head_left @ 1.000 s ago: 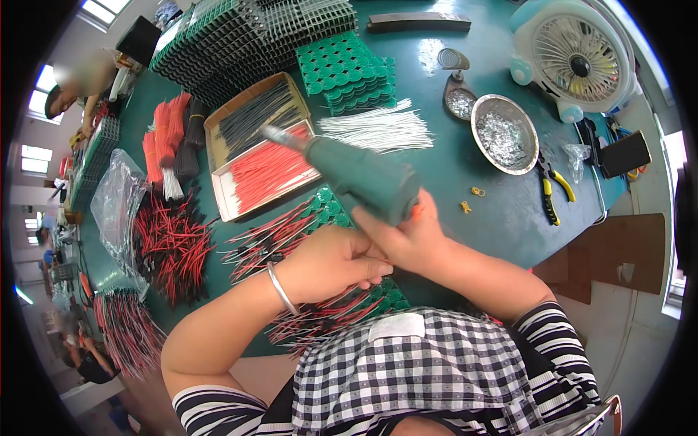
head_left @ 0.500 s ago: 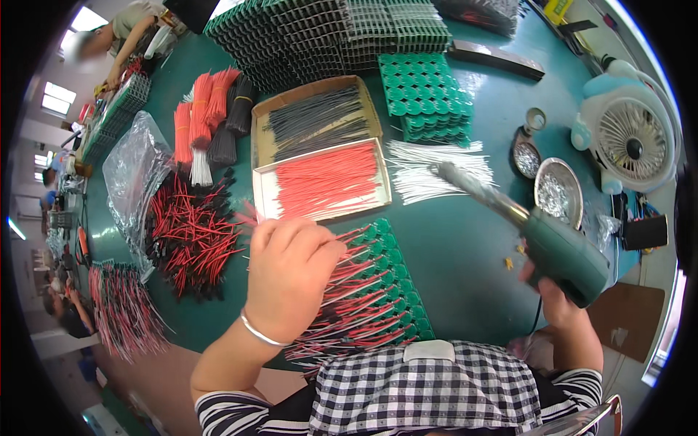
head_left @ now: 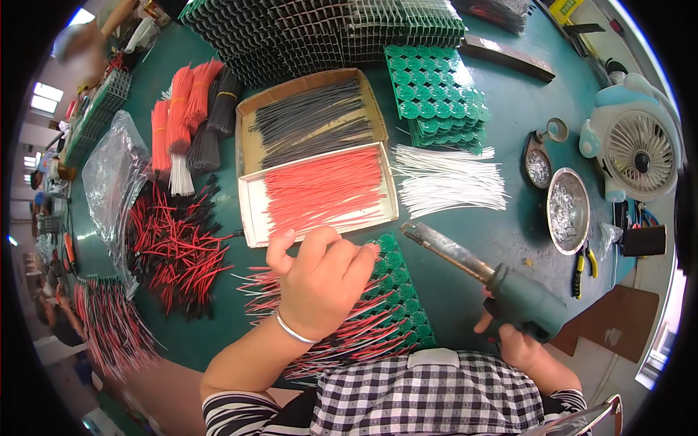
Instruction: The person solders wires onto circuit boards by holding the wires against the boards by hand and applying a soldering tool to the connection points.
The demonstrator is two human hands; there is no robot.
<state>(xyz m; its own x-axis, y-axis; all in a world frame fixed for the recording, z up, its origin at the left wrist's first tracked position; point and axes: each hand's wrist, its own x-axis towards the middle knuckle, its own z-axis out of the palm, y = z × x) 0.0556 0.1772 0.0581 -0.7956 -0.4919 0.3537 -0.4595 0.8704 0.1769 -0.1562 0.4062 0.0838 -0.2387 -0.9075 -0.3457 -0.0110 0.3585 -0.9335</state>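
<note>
My left hand (head_left: 318, 287), with a silvery bangle at the wrist, is over a panel of round green circuit boards (head_left: 396, 280). Its fingers are curled, and the index fingertip meets the panel's upper left part. Whatever the fingertips pinch is hidden. Rows of red, white and dark wires (head_left: 363, 330) trail leftward from the panel, partly under my hand and forearm. My right hand (head_left: 520, 347) grips a dark green soldering gun (head_left: 527, 301) by its handle. The gun's metal barrel slants up and left, its tip above the table, right of the panel and apart from it.
Beyond my left hand are a white box of red wires (head_left: 247, 211) and a cardboard box of dark wires (head_left: 243, 131). White wires (head_left: 451, 182), stacked green panels (head_left: 436, 94), a metal bowl (head_left: 568, 211), cutters (head_left: 579, 275) and a fan (head_left: 640, 152) stand rightward. Red-black wires (head_left: 178, 247) lie left.
My left hand has moved right, from beside the white box's near corner to the panel's top end. The soldering gun has come lower and left, toward the panel. The whole view has shifted slightly.
</note>
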